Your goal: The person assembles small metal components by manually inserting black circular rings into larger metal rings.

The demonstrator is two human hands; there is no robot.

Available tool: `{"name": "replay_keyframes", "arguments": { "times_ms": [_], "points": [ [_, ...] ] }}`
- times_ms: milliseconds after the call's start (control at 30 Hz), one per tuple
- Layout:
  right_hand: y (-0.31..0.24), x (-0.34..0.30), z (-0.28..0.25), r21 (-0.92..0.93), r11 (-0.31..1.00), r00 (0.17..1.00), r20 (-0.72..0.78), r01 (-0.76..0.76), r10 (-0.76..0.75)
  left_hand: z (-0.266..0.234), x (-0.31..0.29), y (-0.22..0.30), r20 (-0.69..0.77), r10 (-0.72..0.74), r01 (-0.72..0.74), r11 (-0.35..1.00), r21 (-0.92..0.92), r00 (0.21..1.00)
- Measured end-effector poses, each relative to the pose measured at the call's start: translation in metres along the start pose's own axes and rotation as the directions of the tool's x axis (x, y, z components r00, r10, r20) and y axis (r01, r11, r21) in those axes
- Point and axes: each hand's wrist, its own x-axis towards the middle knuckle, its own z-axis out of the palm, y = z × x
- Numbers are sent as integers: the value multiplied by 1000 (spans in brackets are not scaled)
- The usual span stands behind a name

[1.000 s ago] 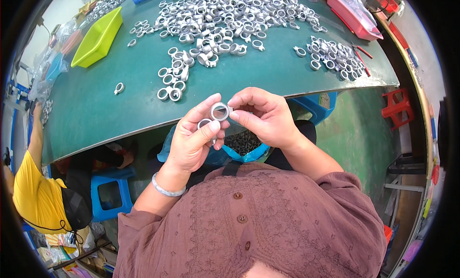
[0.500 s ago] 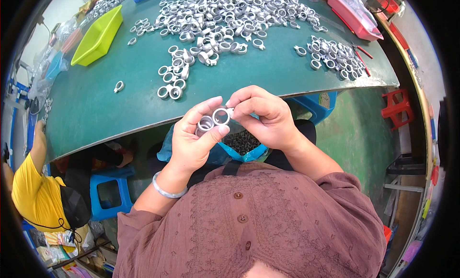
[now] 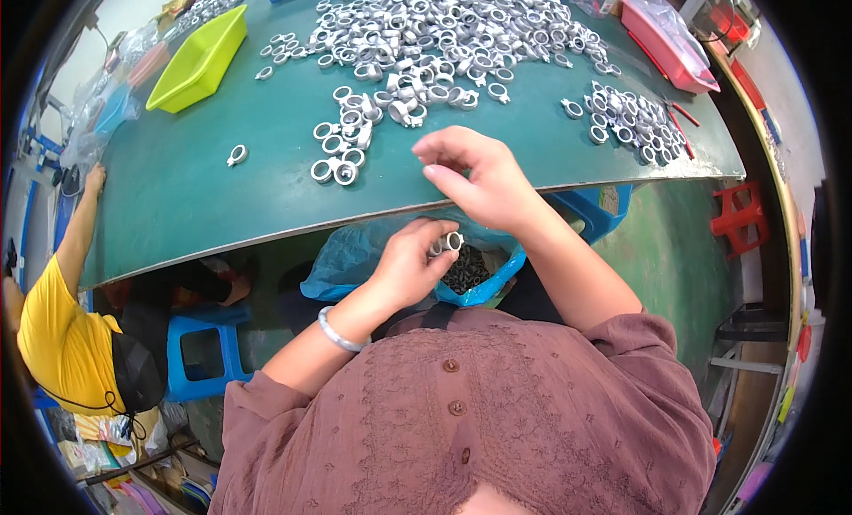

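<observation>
My left hand (image 3: 410, 265) is closed round a grey metal ring clamp (image 3: 453, 242), whose round end shows between thumb and fingers. A second piece may sit behind it, mostly hidden by the fingers. Below that hand lies a blue plastic bag (image 3: 342, 256), its mouth spread and dark small parts (image 3: 468, 271) inside. Over the table's near edge hovers my right hand (image 3: 479, 178), open, thumb apart from the bent fingers, with nothing visible in it. Left of it on the green table (image 3: 213, 204) lies a small cluster of ring clamps (image 3: 342, 142).
A big heap of ring clamps (image 3: 461, 36) covers the far table, with a smaller pile (image 3: 630, 125) at right beside red-handled pliers (image 3: 685, 116). One ring clamp (image 3: 237, 155) lies alone at left. Yellow-green (image 3: 197, 61) and pink trays (image 3: 666, 45) stand farther out. A person in yellow (image 3: 71, 338) is at left.
My hands have parted. The left has dropped toward the bag with the ring clamp, while the right has let go and risen over the table edge. The view has shifted slightly.
</observation>
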Motion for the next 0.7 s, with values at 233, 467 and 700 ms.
{"name": "replay_keyframes", "arguments": {
  "times_ms": [233,467,700],
  "points": [
    [14,54,33,-439,866,971,131,238,-201,-4,-2,-4,-16,122,-118,982,148,992],
    [13,55,32,-438,859,964,126,265,-233,-28,-20,15,-25,-172,130,827,-547,985],
    [-7,1,25,383,924,1000,0,2,-2,-46,-7,34,-206,-305,-16,525,-851,930]
  ]
}}
